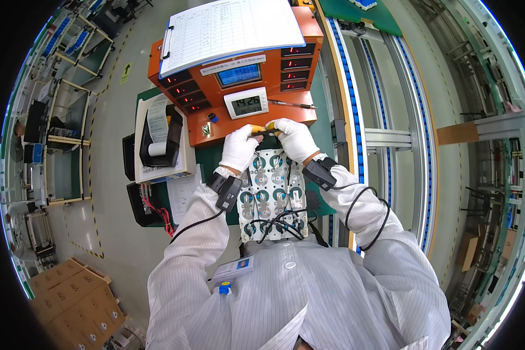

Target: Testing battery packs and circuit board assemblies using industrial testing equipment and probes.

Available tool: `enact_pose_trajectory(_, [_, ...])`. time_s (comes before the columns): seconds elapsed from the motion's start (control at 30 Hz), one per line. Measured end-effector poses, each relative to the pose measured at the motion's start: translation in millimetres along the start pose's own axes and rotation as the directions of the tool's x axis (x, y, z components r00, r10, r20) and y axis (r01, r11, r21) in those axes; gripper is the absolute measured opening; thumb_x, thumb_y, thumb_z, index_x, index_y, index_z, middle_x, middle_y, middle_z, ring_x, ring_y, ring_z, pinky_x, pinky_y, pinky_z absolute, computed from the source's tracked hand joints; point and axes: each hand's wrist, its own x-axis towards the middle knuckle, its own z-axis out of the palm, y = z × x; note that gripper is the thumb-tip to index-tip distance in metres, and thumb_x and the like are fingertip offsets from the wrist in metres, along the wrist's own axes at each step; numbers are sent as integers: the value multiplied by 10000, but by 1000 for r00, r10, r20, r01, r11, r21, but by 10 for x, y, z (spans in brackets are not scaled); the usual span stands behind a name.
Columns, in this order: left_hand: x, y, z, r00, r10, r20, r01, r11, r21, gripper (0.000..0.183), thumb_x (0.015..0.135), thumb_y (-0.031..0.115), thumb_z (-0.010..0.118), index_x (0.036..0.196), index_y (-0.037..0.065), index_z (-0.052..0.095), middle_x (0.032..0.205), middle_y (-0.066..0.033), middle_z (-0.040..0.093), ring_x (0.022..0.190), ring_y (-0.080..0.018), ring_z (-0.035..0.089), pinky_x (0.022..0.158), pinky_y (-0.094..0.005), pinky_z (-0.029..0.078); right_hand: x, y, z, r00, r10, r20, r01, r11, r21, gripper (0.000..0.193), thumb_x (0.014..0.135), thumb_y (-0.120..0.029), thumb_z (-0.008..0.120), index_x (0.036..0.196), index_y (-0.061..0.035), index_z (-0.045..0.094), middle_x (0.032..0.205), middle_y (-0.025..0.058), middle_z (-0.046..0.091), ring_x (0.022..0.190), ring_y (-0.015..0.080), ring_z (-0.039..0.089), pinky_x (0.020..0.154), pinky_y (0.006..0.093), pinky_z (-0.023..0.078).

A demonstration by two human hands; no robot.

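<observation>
My left hand (237, 149) and my right hand (297, 139), both in white gloves, meet in front of the orange instrument box (239, 76). Their fingers close on a small black-and-yellow piece (265, 132) held between them. Its exact kind is partly hidden by the gloves. Just below lies a pale battery module (272, 201), with rows of round cells and metal tabs. Thin dark leads run along its upper part, and looped black cables (277, 224) lie across its near end. Each wrist wears a black strapped device with a cable.
A digital clock (246, 103) and a pen (293, 104) rest on the box's ledge; a clipboard (230, 32) lies on top. At left stand a label printer (162, 143) and red wires (164, 216). A blue-edged conveyor rail (356, 116) runs along the right.
</observation>
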Motion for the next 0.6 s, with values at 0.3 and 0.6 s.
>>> enact_pose_trajectory(0.3, [-13, -91, 14, 999, -1, -32, 1, 1000, -12, 172, 823, 98, 698, 980, 28, 690, 839, -176, 704, 778, -320, 698, 688, -361, 528, -30, -67, 20, 999, -45, 16, 46, 996, -78, 341, 817, 142, 517, 1057, -27, 691, 994, 86, 698, 939, 192, 648, 892, 256, 486])
enact_pose_trajectory(0.6, [-19, -36, 20, 1000, 6, -28, -8, 997, -79, 168, 829, 31, 657, 994, 15, 686, 862, -169, 716, 798, -281, 718, 708, -323, 539, -18, 65, 48, 998, 62, 5, -62, 982, 178, 252, 886, 39, 529, 1051, -44, 701, 981, 56, 695, 897, 170, 627, 850, 255, 484])
